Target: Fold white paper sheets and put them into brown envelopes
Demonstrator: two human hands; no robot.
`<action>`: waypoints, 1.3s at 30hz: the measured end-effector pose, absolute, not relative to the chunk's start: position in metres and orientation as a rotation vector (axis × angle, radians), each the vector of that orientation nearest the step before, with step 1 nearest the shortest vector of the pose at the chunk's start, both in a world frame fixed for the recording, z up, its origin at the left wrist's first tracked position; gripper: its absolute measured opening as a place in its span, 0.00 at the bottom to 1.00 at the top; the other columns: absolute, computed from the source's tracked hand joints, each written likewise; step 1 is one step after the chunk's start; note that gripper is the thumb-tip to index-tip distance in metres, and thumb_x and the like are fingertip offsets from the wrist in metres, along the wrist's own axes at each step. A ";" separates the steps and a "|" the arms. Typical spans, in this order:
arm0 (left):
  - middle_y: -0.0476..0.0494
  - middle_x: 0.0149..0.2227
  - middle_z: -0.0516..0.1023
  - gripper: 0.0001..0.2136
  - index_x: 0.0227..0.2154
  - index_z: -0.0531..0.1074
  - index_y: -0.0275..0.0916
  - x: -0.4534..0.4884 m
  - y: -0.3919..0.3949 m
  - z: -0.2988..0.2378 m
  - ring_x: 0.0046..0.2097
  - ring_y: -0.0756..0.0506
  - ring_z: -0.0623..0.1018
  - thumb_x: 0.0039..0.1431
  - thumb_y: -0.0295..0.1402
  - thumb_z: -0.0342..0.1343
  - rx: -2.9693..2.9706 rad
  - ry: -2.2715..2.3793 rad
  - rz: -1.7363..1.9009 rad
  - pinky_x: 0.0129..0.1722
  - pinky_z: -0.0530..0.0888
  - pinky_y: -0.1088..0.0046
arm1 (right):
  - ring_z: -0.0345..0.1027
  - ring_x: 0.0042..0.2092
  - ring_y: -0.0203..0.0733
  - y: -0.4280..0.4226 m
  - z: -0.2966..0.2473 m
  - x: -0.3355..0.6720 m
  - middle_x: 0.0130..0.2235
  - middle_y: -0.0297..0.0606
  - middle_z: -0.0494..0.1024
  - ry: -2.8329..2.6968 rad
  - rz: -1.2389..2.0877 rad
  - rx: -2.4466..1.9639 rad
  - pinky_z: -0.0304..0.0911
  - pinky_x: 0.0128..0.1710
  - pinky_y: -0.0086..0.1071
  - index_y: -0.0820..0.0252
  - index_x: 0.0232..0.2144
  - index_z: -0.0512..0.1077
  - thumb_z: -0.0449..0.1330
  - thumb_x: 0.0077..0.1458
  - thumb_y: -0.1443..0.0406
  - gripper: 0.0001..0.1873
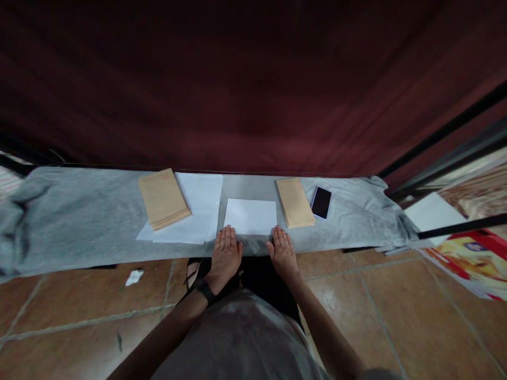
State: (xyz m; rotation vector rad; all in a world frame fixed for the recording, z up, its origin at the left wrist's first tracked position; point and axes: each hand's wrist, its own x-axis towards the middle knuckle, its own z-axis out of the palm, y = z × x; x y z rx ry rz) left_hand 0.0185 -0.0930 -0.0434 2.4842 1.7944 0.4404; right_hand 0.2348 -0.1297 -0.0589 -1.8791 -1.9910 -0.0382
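Observation:
A white sheet of paper [251, 216] lies flat in front of me on a narrow surface covered with grey cloth [95, 221]. My left hand [226, 254] rests palm down by its lower left corner, fingers stretched out and touching or nearly touching the edge. At the lower right corner my right hand [282, 250] lies flat in the same way, with the thumb a little apart. Neither hand grips anything. To the left, a stack of brown envelopes [163, 199] overlaps larger white sheets [204, 198]. Another brown envelope stack [294, 203] is just right of the single sheet.
A phone [321, 202] with a dark screen lies right of the right-hand stack. Behind the surface hangs a dark red curtain [245, 105]. Black metal bars [459, 227] and a colourful printed box [475, 261] are at the right. A white scrap [134, 277] lies on the tiled floor.

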 end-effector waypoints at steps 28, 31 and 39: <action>0.26 0.70 0.55 0.28 0.67 0.54 0.22 0.041 -0.024 -0.044 0.72 0.36 0.52 0.69 0.34 0.38 2.447 1.733 0.475 0.70 0.54 0.51 | 0.53 0.69 0.53 -0.059 -0.050 0.220 0.67 0.56 0.61 -1.923 0.068 -1.964 0.50 0.68 0.49 0.74 0.66 0.60 0.42 0.72 0.58 0.30; 0.29 0.71 0.54 0.28 0.68 0.53 0.24 0.058 -0.008 -0.042 0.73 0.39 0.50 0.68 0.31 0.37 2.522 1.574 0.436 0.71 0.53 0.54 | 0.50 0.71 0.47 -0.036 -0.041 0.207 0.69 0.49 0.59 -2.029 0.146 -1.841 0.49 0.69 0.45 0.70 0.67 0.58 0.39 0.73 0.59 0.29; 0.30 0.70 0.56 0.28 0.69 0.53 0.26 0.065 0.018 -0.051 0.72 0.39 0.52 0.67 0.29 0.37 2.560 1.501 0.381 0.70 0.54 0.53 | 0.50 0.71 0.45 -0.002 -0.050 0.196 0.68 0.49 0.62 -2.116 0.177 -1.780 0.47 0.70 0.47 0.68 0.67 0.59 0.40 0.72 0.62 0.27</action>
